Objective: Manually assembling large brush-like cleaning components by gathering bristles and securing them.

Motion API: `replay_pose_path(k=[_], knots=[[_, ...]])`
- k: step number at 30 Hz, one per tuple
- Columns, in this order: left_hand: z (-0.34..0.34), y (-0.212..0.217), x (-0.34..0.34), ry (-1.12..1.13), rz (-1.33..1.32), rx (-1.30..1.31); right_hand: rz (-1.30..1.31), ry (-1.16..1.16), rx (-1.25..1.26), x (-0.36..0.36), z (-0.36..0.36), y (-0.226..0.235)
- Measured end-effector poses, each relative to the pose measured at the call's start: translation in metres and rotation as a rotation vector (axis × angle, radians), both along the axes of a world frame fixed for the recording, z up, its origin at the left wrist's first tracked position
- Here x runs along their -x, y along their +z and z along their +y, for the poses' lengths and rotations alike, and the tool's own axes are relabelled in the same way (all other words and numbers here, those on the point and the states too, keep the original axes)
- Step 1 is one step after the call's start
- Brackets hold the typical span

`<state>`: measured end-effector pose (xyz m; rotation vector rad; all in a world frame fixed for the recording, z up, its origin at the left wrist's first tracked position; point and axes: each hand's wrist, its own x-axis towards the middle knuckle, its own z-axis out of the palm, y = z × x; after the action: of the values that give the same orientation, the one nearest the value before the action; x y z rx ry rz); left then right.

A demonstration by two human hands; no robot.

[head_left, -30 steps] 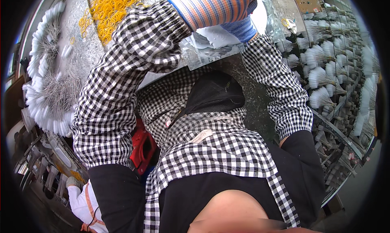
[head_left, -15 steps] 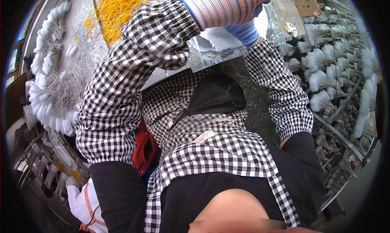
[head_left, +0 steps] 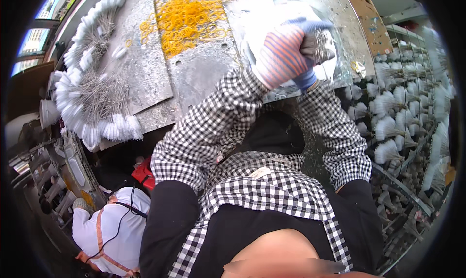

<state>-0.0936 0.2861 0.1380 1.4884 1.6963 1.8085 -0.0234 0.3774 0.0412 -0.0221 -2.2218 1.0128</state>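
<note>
My left hand (head_left: 282, 56), in a glove striped orange, white and blue, is closed over the white material (head_left: 252, 15) spread on a clear sheet (head_left: 343, 73). Pressed up against it is my right hand (head_left: 307, 79), in a blue knitted glove, partly hidden behind the left. A grey, smeared patch (head_left: 318, 47) shows between and beside the gloves; whether it is glove coating or a held thing is unclear. The fingers of both hands look curled, and whatever they grip is hidden.
Yellow rubber bands (head_left: 187, 23) lie piled left of the white material. Bundles of white-tipped wire brushes (head_left: 92, 91) curve along the table's left side. More hang on a rack (head_left: 388, 108) at right. A person in white (head_left: 114, 224) is at lower left.
The view has shifted, showing more of the table. My left hand has come down and in against my right, and both are now together over the white material.
</note>
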Motion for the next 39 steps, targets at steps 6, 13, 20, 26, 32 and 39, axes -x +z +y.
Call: replay_pose_path(k=[6, 13, 20, 26, 32, 39], knots=[[-0.075, 0.022, 0.036, 0.087, 0.654, 0.175, -0.023, 0.156, 0.128, 0.010, -0.049, 0.028], [-0.119, 0.028, 0.076, -0.089, 1.296, 1.697, -0.192, 0.097, -0.341, 0.083, -0.012, 0.044], [-0.144, -0.016, 0.068, 0.001, 1.532, 1.784, -0.425, 0.048, -0.575, 0.169, -0.021, 0.031], [-0.138, 0.025, 0.090, 0.019, 1.257, 1.557, -0.498, -0.098, -0.812, 0.214, -0.026, 0.006], [-0.164, 0.053, 0.131, 0.421, 0.435, 0.645, -0.298, 0.064, -0.369, 0.189, -0.024, 0.037], [-0.166, 0.047, 0.137, 0.302, -0.311, 0.485, -0.374, 0.632, 1.200, 0.101, -0.060, 0.105]])
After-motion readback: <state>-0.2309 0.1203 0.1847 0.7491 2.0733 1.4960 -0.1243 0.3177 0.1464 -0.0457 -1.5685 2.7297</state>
